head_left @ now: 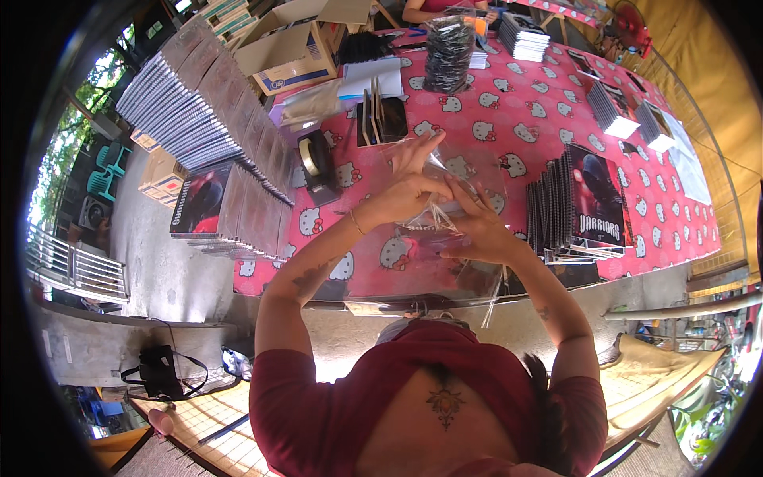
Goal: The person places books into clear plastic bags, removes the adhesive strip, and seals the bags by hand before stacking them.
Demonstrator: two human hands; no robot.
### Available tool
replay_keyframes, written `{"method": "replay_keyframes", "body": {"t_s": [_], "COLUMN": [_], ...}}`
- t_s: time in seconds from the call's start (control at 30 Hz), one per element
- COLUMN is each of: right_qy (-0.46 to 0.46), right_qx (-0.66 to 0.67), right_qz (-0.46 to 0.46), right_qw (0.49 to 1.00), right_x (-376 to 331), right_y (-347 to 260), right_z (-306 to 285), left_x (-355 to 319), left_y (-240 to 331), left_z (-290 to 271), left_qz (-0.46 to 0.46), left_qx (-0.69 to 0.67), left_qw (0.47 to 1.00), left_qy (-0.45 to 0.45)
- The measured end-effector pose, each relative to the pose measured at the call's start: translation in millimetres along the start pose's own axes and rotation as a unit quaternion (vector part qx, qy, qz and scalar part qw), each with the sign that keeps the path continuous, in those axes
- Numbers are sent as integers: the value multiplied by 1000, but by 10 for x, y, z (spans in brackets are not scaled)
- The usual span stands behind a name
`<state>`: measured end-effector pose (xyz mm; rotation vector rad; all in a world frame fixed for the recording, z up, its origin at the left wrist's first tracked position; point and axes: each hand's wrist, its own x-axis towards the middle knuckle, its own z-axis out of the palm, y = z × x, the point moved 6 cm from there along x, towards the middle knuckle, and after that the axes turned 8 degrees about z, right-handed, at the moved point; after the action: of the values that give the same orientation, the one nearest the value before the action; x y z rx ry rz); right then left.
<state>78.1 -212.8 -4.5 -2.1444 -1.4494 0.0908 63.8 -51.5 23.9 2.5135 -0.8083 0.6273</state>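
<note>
Both hands meet over the near middle of the table, on a sheet or bag of clear plastic film (435,213) that is crumpled and shiny between them. My left hand (409,184) pinches the film near the thumb, with some fingers stretched upward. My right hand (479,229) grips it from the other side, fingers bent toward the left hand. More clear film spreads flat around and below the hands, its edges hard to make out. Left of the hands stands a black tape dispenser (319,171). To the right is a stack of spiral-bound notebooks (556,207) with dark covers.
Tall stacks of plastic-wrapped spiral notebooks (191,103) rise at the left. A cardboard box (294,60), a dark wrapped bundle (447,56) and a small dark stand (381,119) occupy the far side. More notebook piles (612,111) lie along the right of the pink patterned tablecloth (477,107).
</note>
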Motion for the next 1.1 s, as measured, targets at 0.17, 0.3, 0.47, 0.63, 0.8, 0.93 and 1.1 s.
{"method": "replay_keyframes", "body": {"t_s": [0.17,0.3,0.47,0.63,0.8,0.93,1.1], "right_qy": [62,223,75,7,122,-184,-22], "right_qx": [-5,268,355,366,333,446,107], "right_qz": [-15,30,243,147,136,108,2], "right_qw": [998,937,900,919,925,869,994], "right_x": [-7,74,569,797,740,639,196], "right_y": [41,144,818,536,620,643,-87], "right_z": [86,-234,34,-31,-194,-42,-243], "left_x": [-57,-100,44,-368,-638,-517,-551], "left_y": [-161,-115,513,-292,-521,-251,310], "left_z": [99,-341,-597,-507,253,51,-241], "left_qz": [-135,-128,-35,-278,-260,-212,-52], "left_qx": [-20,-394,-44,-236,-435,-419,10], "left_qw": [987,907,998,916,862,883,999], "left_qy": [81,73,9,168,32,25,-7]}}
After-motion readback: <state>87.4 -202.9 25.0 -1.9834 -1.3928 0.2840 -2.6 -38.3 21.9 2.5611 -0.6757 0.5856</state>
